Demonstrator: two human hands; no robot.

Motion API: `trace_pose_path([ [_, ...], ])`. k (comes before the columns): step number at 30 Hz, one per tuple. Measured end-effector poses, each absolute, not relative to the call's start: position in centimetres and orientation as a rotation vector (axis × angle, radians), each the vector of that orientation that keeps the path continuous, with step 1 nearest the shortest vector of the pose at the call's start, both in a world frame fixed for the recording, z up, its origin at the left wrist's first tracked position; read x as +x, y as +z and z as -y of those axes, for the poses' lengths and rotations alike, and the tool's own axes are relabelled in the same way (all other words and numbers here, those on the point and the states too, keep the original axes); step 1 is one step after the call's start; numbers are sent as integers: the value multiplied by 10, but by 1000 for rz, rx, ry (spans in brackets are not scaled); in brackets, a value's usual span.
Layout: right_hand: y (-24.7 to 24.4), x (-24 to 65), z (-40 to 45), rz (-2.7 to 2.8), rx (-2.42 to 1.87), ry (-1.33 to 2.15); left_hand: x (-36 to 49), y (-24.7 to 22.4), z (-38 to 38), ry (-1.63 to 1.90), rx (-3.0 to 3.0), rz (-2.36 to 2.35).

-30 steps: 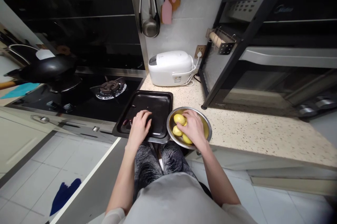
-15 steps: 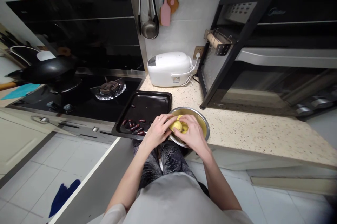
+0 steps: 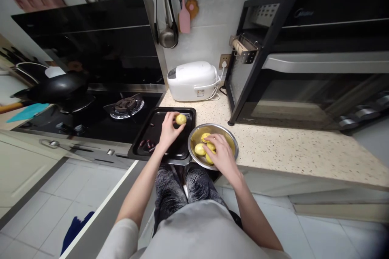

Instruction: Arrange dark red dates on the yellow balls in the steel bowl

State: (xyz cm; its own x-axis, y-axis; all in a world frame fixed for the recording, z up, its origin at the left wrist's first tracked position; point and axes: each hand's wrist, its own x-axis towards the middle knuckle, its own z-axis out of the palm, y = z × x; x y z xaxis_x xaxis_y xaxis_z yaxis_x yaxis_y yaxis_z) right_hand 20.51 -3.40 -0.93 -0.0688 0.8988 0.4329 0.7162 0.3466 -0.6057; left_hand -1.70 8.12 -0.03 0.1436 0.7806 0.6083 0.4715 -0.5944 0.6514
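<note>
My left hand [image 3: 170, 130] pinches a small round yellow potato [image 3: 181, 119] between thumb and fingers, above the far right part of the black baking tray [image 3: 170, 154]. Several dark red oval pieces [image 3: 148, 144] lie in the tray, some hidden behind my left wrist. To the tray's right stands a metal bowl [image 3: 234, 145] holding several more yellow potatoes [image 3: 199, 149]. My right hand [image 3: 221, 151] reaches into the bowl, its fingers curled round a potato [image 3: 210, 145] there and partly covering others.
A white rice cooker [image 3: 193, 81] sits behind the tray, plugged in at the wall. The gas hob [image 3: 124, 105] with a black wok [image 3: 62, 86] is to the left. At right, a black rack [image 3: 243, 88] holds an oven [image 3: 291, 97]. Below the counter, a drawer [image 3: 121, 206] is pulled out.
My left hand has moved from the bowl up and left over the tray, carrying a potato. My right hand stays in the bowl. The view has shifted slightly.
</note>
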Motion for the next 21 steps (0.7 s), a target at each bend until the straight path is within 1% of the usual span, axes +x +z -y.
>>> trace_pose_path([
  [4, -16, 204, 34, 1966, -1420, 293, -16, 0, -133, 1088, 2227, -1323],
  [6, -18, 201, 34, 2044, -1399, 287, -12, -2, -151, 1001, 2247, -1365],
  [13, -18, 195, 30, 2164, -1352, 302, 4, -16, -180, 860, 2275, -1409],
  [21, -20, 194, 27, 2170, -1377, 285, 9, -26, -191, 819, 2267, -1423],
])
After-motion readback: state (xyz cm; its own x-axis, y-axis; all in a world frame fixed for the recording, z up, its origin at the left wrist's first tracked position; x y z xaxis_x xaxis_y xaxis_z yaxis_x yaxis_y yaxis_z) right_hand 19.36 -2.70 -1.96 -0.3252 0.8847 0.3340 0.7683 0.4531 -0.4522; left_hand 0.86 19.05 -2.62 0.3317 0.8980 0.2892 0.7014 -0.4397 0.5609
